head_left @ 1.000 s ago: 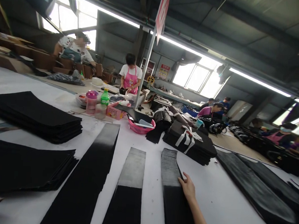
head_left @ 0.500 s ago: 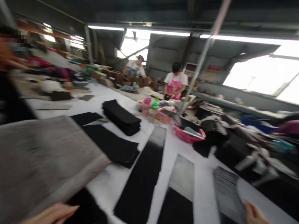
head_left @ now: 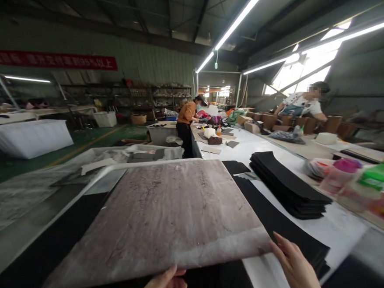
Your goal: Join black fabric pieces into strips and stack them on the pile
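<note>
1. Where the white bench (head_left: 344, 225) comes nearest the camera, a large grey-brown sheet (head_left: 174, 213) lies tilted over black sheets (head_left: 281, 225).
2. The left hand (head_left: 166, 287) sits at the sheet's near edge with its fingers curled. Whether its grip pinches the edge I cannot tell.
3. The right hand (head_left: 297, 267) has an open grip, with fingers stretched out and the tips at the sheet's near right corner.
4. A black stack (head_left: 287, 186) stands further along the bench, apart from the sheet.
5. On the right are a pink-lidded tub (head_left: 339, 174) and a green-capped bottle (head_left: 375, 176), both too blurred to show their contents.
6. A row of brown boxes (head_left: 308, 123) stands in front of a co-worker at the far right, and what they hold is hidden.
7. A white bin (head_left: 104, 119) stands on the far left, too small to show what is inside.
</note>
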A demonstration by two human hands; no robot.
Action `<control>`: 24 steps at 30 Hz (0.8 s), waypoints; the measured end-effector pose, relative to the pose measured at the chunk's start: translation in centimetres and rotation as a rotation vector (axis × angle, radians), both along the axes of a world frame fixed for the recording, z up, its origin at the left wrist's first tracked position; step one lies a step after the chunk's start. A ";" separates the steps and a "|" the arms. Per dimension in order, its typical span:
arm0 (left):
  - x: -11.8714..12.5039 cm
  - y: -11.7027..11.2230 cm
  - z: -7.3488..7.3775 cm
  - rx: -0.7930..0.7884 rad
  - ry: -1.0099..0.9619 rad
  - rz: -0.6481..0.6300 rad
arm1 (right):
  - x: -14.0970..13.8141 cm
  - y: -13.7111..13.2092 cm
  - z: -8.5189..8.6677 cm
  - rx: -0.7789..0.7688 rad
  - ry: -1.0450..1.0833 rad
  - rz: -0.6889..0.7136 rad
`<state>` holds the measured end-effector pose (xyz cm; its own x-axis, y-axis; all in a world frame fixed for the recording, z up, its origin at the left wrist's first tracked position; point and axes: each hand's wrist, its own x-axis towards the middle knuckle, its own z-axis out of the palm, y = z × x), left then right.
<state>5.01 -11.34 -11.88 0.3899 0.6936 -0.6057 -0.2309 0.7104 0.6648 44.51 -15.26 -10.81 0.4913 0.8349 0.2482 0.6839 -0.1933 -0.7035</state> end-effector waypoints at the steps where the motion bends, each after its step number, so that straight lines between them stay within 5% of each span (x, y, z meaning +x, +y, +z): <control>1: -0.7 0.5 0.2 -0.049 -0.033 0.062 | -0.3 2.2 0.3 -0.049 -0.037 0.006; 5: -2.0 1.6 1.7 -0.110 -0.116 0.303 | -1.0 8.5 0.9 -0.278 -0.076 -0.044; 10: -1.6 1.8 1.9 0.122 -0.074 0.479 | -1.6 10.8 2.3 -0.599 -0.060 -0.159; 14: -1.4 1.5 1.7 0.238 -0.052 0.497 | -2.6 10.3 1.6 -0.598 -0.100 -0.277; 20: -2.7 1.5 3.8 0.351 0.038 0.429 | -3.6 9.3 -2.2 -0.525 -0.173 -0.263; 24: -4.7 2.8 3.9 0.310 0.040 0.497 | -5.7 9.9 -2.4 -0.475 -0.112 -0.224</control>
<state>0.29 -8.55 -7.96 -0.0460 0.9344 -0.3532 -0.4572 0.2946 0.8391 38.83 -5.40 -13.26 0.6627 0.7456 -0.0701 0.6553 -0.6226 -0.4278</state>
